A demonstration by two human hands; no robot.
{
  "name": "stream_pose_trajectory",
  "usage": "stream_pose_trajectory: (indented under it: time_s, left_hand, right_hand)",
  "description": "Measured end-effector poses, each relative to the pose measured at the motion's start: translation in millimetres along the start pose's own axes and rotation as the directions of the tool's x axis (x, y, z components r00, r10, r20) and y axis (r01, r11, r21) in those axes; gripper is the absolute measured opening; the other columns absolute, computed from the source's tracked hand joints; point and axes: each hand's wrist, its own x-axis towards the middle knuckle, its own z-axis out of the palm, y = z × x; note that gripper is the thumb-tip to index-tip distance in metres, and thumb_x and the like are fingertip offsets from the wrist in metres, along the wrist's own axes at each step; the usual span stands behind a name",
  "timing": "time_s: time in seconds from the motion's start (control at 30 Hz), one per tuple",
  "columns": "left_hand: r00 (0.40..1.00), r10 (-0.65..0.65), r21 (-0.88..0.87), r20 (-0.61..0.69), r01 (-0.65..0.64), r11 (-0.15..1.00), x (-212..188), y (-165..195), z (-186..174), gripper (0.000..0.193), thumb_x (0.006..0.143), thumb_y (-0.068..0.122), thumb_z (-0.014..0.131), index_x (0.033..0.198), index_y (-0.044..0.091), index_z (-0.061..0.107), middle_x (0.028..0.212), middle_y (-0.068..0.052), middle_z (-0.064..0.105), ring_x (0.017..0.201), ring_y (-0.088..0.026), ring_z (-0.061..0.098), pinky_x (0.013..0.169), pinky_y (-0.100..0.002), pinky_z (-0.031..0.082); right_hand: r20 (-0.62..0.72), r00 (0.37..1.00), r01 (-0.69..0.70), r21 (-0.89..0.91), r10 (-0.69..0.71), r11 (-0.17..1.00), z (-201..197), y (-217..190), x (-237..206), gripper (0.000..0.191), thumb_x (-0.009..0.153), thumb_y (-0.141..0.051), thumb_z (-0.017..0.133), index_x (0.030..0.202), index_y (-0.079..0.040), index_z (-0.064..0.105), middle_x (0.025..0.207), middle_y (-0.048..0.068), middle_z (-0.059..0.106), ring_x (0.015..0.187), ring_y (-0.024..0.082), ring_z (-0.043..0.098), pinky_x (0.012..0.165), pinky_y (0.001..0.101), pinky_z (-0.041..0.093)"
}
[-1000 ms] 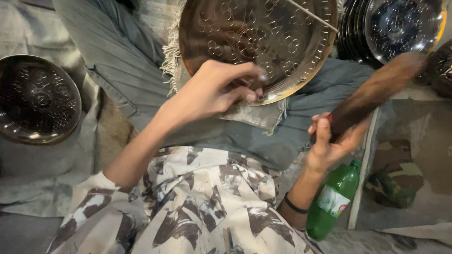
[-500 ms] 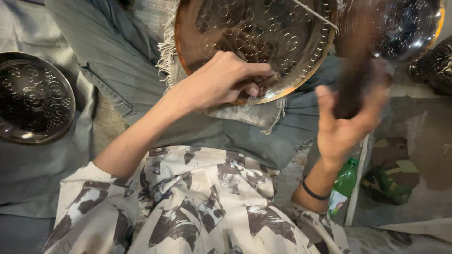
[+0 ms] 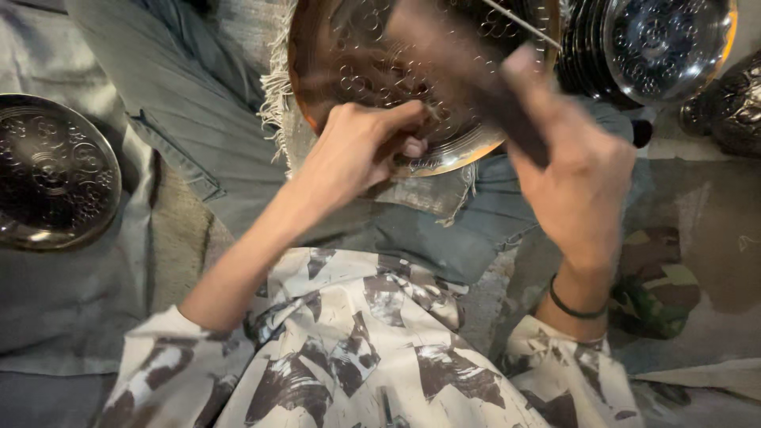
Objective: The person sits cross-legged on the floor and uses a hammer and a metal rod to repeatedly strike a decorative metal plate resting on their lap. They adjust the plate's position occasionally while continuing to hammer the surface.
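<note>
The engraved metal plate [image 3: 349,55] rests tilted on the person's lap, at the far middle of the view. The left hand [image 3: 361,150] pinches a thin punch [image 3: 428,119] against the plate's near rim, grip closed tight around it. The right hand [image 3: 575,178] is wrapped around a blurred wooden mallet [image 3: 468,75] that lies across the plate above the punch. Round motifs already cover much of the plate; work seems to be at the near edge, how much remains I cannot tell. A patterned dark plate [image 3: 51,170] lies left, a shiny bowl [image 3: 666,43] far right.
</note>
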Motion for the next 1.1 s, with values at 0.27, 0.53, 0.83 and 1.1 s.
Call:
stream_pose_trajectory:
  time_s: [0.27, 0.53, 0.83, 1.1]
  left_hand:
    - [0.91, -0.179, -0.038, -0.374, 0.177, 0.983, -21.3, 8.6, 32.6, 0.044, 0.08, -0.01, 0.068, 0.122, 0.003, 0.061, 0.106, -0.014, 0.076, 0.096, -0.023, 0.08, 0.076, -0.033, 0.062]
    - [0.866, -0.22, 0.015, -0.448, 0.254, 0.967, -27.5, 9.9, 39.5, 0.033, 0.09, -0.007, 0.073, 0.119, 0.006, 0.063, 0.098, -0.012, 0.077, 0.094, -0.021, 0.08, 0.074, -0.032, 0.061]
    - [0.971, -0.135, -0.044, -0.196, 0.129, 0.991, -16.1, -2.1, 18.6, 0.052, 0.073, -0.009, 0.073, 0.122, 0.007, 0.062, 0.091, -0.008, 0.076, 0.08, -0.022, 0.079, 0.071, -0.03, 0.062]
    - [0.998, -0.048, 0.047, 0.049, 0.045, 0.998, 2.4, -6.2, 3.7, 0.049, 0.072, -0.007, 0.067, 0.118, 0.008, 0.066, 0.086, -0.009, 0.076, 0.079, -0.026, 0.078, 0.069, -0.035, 0.06]
  right_hand:
    - [-0.028, 0.96, 0.276, -0.069, -0.278, 0.959, -33.1, 5.3, 39.1, 0.071, 0.078, -0.016, 0.084, 0.143, -0.024, 0.058, 0.083, 0.01, 0.061, 0.063, 0.03, 0.061, 0.058, 0.0424, 0.048]
    - [0.288, 0.932, 0.298, -0.269, -0.218, 0.916, -30.9, 17.5, 34.1, 0.069, 0.092, -0.026, 0.079, 0.155, -0.033, 0.051, 0.079, 0.003, 0.066, 0.058, 0.02, 0.064, 0.053, 0.0329, 0.05]
    - [-0.085, 0.984, 0.156, -0.045, -0.159, 0.987, 10.7, 29.6, -10.8, 0.069, 0.092, -0.014, 0.083, 0.153, -0.028, 0.055, 0.125, 0.013, 0.074, 0.098, 0.03, 0.075, 0.086, 0.0397, 0.06]
    - [-0.208, 0.965, -0.107, 0.254, 0.162, 0.961, 46.4, 13.7, -40.2, 0.062, 0.1, -0.019, 0.08, 0.152, -0.016, 0.047, 0.122, 0.019, 0.073, 0.102, 0.034, 0.075, 0.09, 0.0425, 0.061]
